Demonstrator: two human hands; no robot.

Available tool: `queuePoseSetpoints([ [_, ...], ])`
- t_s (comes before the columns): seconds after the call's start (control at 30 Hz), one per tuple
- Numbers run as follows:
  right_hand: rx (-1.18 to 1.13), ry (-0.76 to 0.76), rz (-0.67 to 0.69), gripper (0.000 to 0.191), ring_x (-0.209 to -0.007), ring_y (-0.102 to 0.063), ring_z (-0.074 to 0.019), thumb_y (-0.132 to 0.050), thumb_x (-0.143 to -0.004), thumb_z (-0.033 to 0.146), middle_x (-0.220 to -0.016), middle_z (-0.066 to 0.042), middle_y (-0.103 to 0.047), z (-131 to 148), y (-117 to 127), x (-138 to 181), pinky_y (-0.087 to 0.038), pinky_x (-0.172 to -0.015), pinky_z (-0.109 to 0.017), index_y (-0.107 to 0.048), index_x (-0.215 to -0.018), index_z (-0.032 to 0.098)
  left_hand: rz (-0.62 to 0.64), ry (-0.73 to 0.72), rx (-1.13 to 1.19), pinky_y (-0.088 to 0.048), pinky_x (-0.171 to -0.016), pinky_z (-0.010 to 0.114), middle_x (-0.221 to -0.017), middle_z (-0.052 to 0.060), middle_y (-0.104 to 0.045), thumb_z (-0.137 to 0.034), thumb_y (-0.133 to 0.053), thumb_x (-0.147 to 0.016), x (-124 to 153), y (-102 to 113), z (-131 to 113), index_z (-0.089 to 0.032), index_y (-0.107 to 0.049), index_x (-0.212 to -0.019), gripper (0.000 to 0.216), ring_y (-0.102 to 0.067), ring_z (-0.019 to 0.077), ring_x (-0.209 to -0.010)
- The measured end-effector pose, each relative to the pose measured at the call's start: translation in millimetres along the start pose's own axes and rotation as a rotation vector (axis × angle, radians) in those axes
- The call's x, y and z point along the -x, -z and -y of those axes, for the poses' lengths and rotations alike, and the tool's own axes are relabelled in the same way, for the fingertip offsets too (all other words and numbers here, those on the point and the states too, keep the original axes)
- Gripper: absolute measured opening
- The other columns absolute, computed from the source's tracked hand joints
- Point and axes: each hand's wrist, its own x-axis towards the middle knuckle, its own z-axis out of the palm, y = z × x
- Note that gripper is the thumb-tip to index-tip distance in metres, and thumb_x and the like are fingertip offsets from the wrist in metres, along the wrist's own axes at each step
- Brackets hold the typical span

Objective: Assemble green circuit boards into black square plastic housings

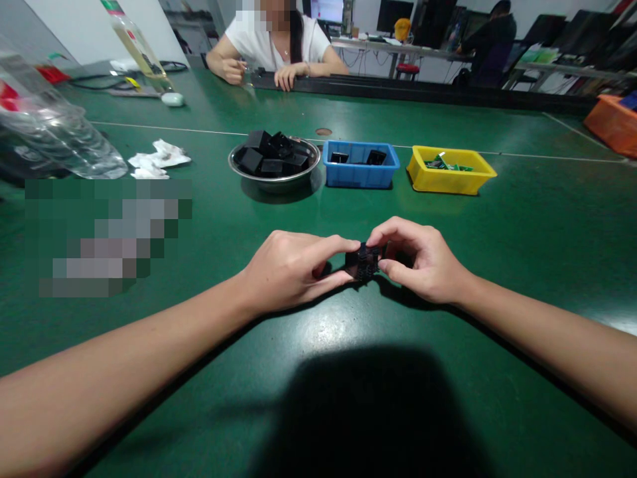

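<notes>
Going left to right across the green table (537, 232), we first see a blurred clear bottle (64, 126) lying tilted at the far left, with a crumpled white tissue (159, 158) just beside it. Next, farther in, a metal bowl (279, 184) holds a heap of black boxes (271, 154); they rise above its rim, so a knock from a passing sleeve could send one tumbling out. Nearer to us, our left hand (293, 269) pinches the left side of a small black piece (367, 263) between thumb and finger. That piece sits in the middle, between our two hands and low over the table, on the near side of a blue bin (359, 175) with a few dark parts in it. Its ridged, toothed face is too dark to read fully, and if we squeeze or twist unevenly, a thin projection could bend or the piece could turn askew. Our right hand (421, 262) pinches its right edge with thumb and finger, the other fingers curled; since only fingertips hold it, a slip there could drop it onto the table. Beyond that hand stands a yellow bin (450, 183) of small green pieces (450, 166), and at the far right an orange bin (610, 129).
</notes>
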Motion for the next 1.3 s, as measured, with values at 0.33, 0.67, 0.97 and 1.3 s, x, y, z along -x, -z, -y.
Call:
queuePoseSetpoints([
  [0.33, -0.016, -0.015, -0.005, 0.022, -0.065, -0.058, -0.0095, -0.063, -0.082, 0.009, -0.084, 0.001, -0.067, 0.1, 0.9, 0.9, -0.045, -0.057, -0.021, -0.063, -0.103, 0.017, 0.001, 0.052, 0.033, -0.035, -0.049, 0.018, -0.060, -0.004, -0.064, -0.039, -0.064, -0.100, -1.3, 1.1, -2.6, -0.013, -0.069, -0.115, 0.030, -0.057, 0.0077, -0.048],
  [0.67, -0.005, -0.026, -0.040, 0.013, -0.071, -0.064, -0.0137, -0.064, -0.088, 0.017, -0.084, -0.001, -0.069, -3.3, 1.2, 2.7, -0.050, -0.063, -0.025, -0.065, -0.101, 0.018, 0.010, 0.064, 0.038, -0.036, -0.050, 0.018, -0.061, -0.004, -0.065, -0.039, -0.062, -0.100, 0.0, 1.1, -0.9, -0.015, -0.067, -0.116, 0.029, -0.060, 0.0081, -0.050],
  [0.97, 0.008, -0.008, -0.063, 0.009, -0.067, -0.062, -0.0125, -0.067, -0.090, 0.022, -0.082, -0.001, -0.070, -2.3, 1.3, 2.7, -0.049, -0.060, -0.024, -0.067, -0.098, 0.017, 0.043, 0.094, 0.030, -0.037, -0.051, 0.019, -0.061, -0.004, -0.066, -0.034, -0.061, -0.099, 0.5, 0.6, -0.8, -0.015, -0.067, -0.119, 0.028, -0.060, 0.0091, -0.051],
  [1.3, 0.022, -0.016, -0.070, 0.010, -0.065, -0.060, -0.0121, -0.069, -0.090, 0.025, -0.079, -0.001, -0.069, -1.9, 1.4, 3.0, -0.048, -0.059, -0.024, -0.068, -0.096, 0.018, 0.050, 0.104, 0.020, -0.037, -0.052, 0.019, -0.062, -0.004, -0.067, -0.032, -0.061, -0.099, 1.0, -0.6, 0.6, -0.017, -0.067, -0.122, 0.029, -0.060, 0.0092, -0.052],
])
